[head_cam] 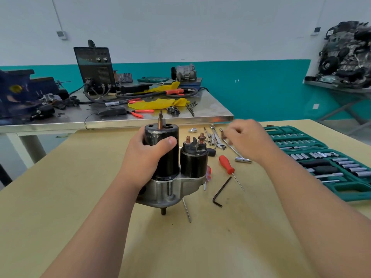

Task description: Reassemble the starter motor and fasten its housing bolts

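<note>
The starter motor stands upright in the middle of the wooden table, black body above a silver aluminium nose housing. A copper shaft sticks up from its top. The black solenoid with two copper terminals sits on its right side. My left hand is wrapped around the black motor body. My right hand hovers, blurred, over a cluster of loose bolts, sockets and a T-handle behind and right of the motor, fingers curled; whether it holds anything is hidden.
A red-handled screwdriver, a black hex key and a thin metal rod lie by the motor. An open green socket set case fills the right side. A steel bench with a welder and tools stands behind.
</note>
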`<state>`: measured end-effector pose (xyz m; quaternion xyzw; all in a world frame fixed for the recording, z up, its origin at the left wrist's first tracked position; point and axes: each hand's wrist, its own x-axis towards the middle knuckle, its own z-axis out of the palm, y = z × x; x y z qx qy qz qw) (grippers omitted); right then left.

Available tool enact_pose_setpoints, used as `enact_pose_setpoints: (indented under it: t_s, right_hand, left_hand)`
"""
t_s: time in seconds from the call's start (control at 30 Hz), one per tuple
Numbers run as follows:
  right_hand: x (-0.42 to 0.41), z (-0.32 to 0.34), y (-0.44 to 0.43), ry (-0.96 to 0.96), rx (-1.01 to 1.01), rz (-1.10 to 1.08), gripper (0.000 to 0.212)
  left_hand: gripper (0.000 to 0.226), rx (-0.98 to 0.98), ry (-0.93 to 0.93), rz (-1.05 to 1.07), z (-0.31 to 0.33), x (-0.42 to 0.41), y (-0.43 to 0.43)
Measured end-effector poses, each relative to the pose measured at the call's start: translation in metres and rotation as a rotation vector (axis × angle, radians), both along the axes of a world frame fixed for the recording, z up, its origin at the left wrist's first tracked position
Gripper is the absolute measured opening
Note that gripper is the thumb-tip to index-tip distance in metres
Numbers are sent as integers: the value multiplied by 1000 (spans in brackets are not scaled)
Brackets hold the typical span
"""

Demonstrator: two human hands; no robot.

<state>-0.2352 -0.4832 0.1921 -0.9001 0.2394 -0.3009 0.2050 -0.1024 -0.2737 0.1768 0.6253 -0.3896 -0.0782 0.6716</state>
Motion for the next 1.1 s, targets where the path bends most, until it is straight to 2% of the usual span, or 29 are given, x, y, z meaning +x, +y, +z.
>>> enact_pose_setpoints:
  t_s: [0.1, 0.23, 0.33, 0.43, 0.6, 0.73, 0.87, 1.1]
  right_hand:
    - [3, 34, 43, -118, 47, 314, 26]
    - [5, 51, 65, 12, -75, 399, 16]
    - [8, 52, 70, 1, -84, 383, 13]
    - [12, 54, 75, -82, -180, 321, 12]
    - [16, 57, 84, 124, -249, 317, 14]
    - [13, 54, 95, 87, -261, 312, 10]
    - [18, 54, 104, 129, -297, 278, 7]
    - [23, 53, 106, 165, -213, 209, 20]
  left_hand:
    - [29, -12, -20, -20, 0, -1, 1]
    - [29, -37, -20, -4, -2, 0, 4]
    - [29, -37, -2, 7, -3, 1, 6]
    - [30, -40, 15, 9, -3, 2, 6]
    - [31, -29, 32, 25, -4, 5, 5]
    - [47, -21, 68, 45, -5, 7, 8]
    - [66, 9, 64, 28, -4, 6, 10]
    - [73, 1, 77, 33, -5, 1, 18]
